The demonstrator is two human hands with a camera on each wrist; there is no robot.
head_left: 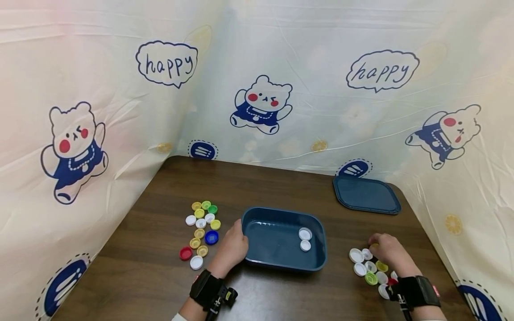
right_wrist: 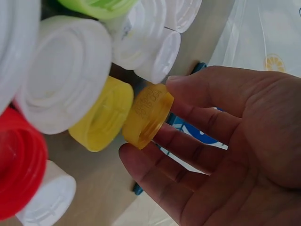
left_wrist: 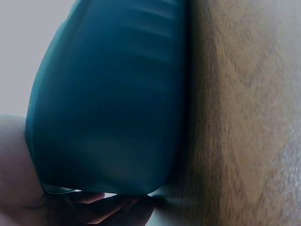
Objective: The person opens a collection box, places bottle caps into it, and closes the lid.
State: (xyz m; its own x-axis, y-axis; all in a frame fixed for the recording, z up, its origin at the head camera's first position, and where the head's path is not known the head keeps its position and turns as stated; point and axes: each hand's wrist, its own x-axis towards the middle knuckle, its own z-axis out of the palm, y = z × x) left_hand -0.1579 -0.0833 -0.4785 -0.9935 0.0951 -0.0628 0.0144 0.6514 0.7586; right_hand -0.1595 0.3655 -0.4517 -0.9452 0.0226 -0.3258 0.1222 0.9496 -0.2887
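Observation:
A dark blue plastic tub stands mid-table with two white bottle caps inside, towards its right end. My left hand grips the tub's left end; in the left wrist view its fingers lie along the outside of the end wall. Over the cap group on the right, my right hand pinches an orange-yellow bottle cap between thumb and fingers. Right beside that cap is a yellow cap, with white caps, a red cap and a green one around it.
Left of the tub lie several more caps in yellow, green, white, blue and red. A flat blue lid rests at the table's back right corner. A printed curtain closes off the back and sides.

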